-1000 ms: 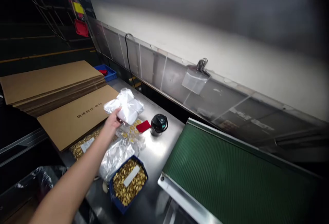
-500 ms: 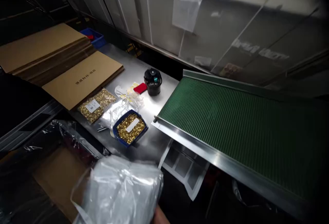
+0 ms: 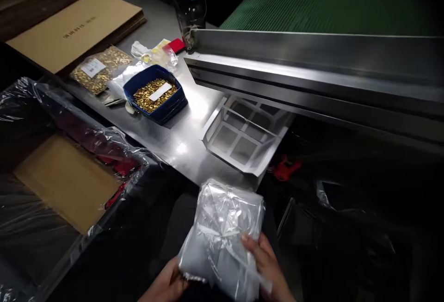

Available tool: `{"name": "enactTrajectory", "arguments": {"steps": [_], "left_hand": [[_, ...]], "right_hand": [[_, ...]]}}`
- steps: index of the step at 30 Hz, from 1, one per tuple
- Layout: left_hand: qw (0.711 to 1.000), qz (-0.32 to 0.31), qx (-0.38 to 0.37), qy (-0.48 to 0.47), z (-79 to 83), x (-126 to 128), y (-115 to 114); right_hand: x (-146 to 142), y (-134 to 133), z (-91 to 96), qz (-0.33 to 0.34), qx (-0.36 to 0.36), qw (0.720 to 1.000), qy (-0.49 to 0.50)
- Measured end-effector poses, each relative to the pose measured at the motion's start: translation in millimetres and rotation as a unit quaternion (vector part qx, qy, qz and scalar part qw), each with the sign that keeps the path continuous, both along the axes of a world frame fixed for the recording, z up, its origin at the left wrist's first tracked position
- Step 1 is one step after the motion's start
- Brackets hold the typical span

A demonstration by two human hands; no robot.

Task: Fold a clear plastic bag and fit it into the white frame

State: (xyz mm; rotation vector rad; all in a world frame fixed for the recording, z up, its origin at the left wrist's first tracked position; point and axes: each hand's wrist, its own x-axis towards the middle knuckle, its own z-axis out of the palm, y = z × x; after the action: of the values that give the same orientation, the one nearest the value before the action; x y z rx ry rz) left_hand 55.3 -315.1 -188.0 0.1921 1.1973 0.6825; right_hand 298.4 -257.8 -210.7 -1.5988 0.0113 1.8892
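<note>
Between my two hands is a thick stack of clear plastic bags [image 3: 222, 237], creased and shiny, held low in front of me. My left hand [image 3: 168, 283] grips its lower left corner, with the fingertips partly hidden beneath. On the right edge, my right hand [image 3: 265, 265] pinches the stack, thumb on top and fingers behind. Beyond the stack, a white tray-like frame with rectangular openings [image 3: 243, 142] rests at the table edge under the conveyor. A blue bin [image 3: 169, 107] of small gold-coloured pieces [image 3: 147, 94], with a white strip on them, stands on the metal table [image 3: 180, 142].
A green ribbed conveyor [image 3: 312, 10] with a metal side rail [image 3: 312, 57] runs along the right. At the left are a plastic-lined box [image 3: 65, 181], cardboard sheets [image 3: 79, 29] and a labelled bag of gold pieces [image 3: 111, 61]. A dark container [image 3: 189, 6] stands behind.
The view has tilted down and closer to the table. The bag stack now appears further right, and both hands show on it, where only part of one hand showed before.
</note>
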Motion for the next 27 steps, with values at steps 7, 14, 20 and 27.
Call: {"name": "enactTrajectory", "arguments": {"steps": [7,14,20,27], "left_hand": [[0.995,-0.082,0.061,-0.017,-26.3,-1.3,14.0],[0.977,-0.152,0.102,0.11,-18.7,21.0,22.0],[0.847,-0.296,0.186,0.399,3.2,14.5,14.1],[0.765,-0.267,0.302,0.502,24.3,2.9,42.2]], "right_hand": [[29.4,-24.4,-6.5,0.061,0.076,0.991,0.09],[43.4,-21.9,5.8,0.255,0.168,0.944,-0.127],[46.8,-2.8,23.6,0.258,0.272,0.791,-0.484],[31.2,21.2,25.2,0.338,0.363,0.718,-0.488]]}}
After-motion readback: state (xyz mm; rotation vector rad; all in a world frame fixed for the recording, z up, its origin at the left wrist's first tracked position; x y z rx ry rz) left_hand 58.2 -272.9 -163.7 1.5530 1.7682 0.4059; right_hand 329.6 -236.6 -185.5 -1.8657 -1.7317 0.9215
